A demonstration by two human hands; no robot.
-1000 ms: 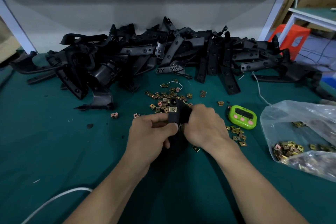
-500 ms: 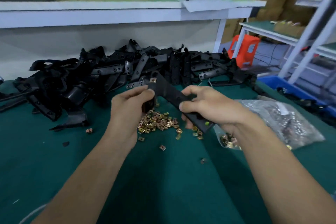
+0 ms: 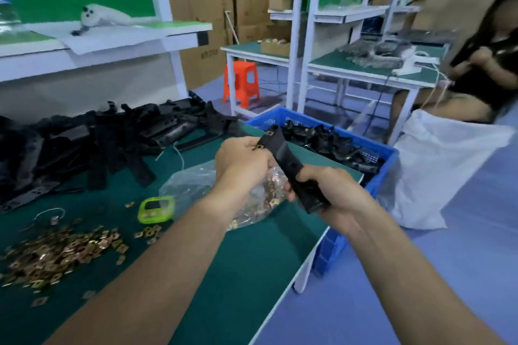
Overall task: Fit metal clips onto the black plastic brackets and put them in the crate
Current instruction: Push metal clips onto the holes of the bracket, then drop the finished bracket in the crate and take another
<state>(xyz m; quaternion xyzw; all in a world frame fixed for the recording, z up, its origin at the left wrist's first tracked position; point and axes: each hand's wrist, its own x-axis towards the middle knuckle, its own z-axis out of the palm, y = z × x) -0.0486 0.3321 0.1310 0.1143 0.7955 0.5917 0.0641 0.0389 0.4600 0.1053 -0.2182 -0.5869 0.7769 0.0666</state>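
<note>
Head view: at the centre of the frame both hands hold one black bracket [image 3: 288,165] above the green table's [image 3: 238,266] right edge. The left hand [image 3: 244,159] pinches its upper end beside a fitted metal clip [image 3: 262,146]; the right hand [image 3: 333,193] is clenched round its lower end. The blue crate [image 3: 391,155], holding more brackets, sits just beyond, right of centre. Loose clips [image 3: 56,252] lie at the lower left, the unfitted bracket pile [image 3: 98,143] at the left, and a clip bag [image 3: 193,185] under the hands.
</note>
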